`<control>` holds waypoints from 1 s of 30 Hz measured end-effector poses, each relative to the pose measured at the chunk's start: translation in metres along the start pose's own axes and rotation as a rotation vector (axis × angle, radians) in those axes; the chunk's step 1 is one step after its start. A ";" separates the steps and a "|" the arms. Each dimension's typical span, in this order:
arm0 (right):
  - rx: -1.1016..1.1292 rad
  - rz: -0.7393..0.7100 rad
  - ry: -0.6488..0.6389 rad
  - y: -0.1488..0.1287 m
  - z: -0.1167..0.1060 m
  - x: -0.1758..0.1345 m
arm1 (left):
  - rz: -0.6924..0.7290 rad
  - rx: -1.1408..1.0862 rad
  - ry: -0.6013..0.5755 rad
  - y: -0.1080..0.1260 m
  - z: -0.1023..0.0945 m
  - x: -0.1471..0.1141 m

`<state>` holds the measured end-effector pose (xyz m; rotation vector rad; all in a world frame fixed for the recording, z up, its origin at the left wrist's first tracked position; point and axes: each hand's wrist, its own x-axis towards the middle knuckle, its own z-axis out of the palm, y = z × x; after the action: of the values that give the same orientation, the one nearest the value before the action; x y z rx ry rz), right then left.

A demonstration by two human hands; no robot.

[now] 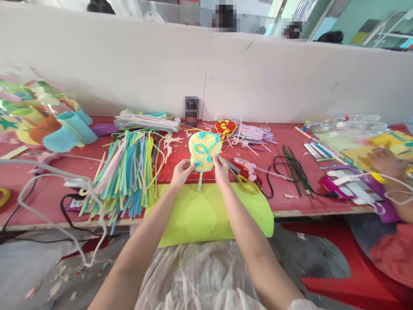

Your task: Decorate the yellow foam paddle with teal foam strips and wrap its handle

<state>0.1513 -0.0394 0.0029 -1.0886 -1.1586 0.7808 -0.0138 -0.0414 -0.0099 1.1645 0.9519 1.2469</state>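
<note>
Between my hands is a yellow pipe-cleaner fan (204, 157) with a turquoise loop, small turquoise flowers and a short turquoise handle pointing down. My left hand (182, 172) pinches its lower left edge. On the lower right edge, the fingers of my right hand (221, 168) are closed. The fan is held up above a lime-green sheet (206, 215) that drapes over the table's front edge. Beside my right hand lie yellow-handled scissors (248, 184) and a pink glue gun (247, 168). Farther back rests a red piece with yellow trim (226, 127).
Bundles of pastel pipe cleaners (129, 172) lie left, with more (148, 121) behind. Felt boots (66, 131) stand far left. A white cable (100, 206) loops in front. At right are a purple power strip (355, 185) and another person's hand (385, 161). A white partition (145, 69) borders the back.
</note>
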 end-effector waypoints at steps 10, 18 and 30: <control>-0.070 -0.015 -0.011 -0.007 -0.001 -0.001 | 0.011 0.008 -0.006 -0.001 0.000 0.001; -0.048 -0.029 -0.014 -0.007 0.000 -0.003 | -0.029 -0.024 0.000 0.000 0.002 0.000; -0.076 -0.034 -0.030 -0.007 0.001 -0.004 | 0.054 0.062 -0.017 -0.002 0.000 0.000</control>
<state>0.1489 -0.0454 0.0081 -1.1202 -1.2373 0.7343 -0.0132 -0.0416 -0.0122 1.2549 0.9583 1.2564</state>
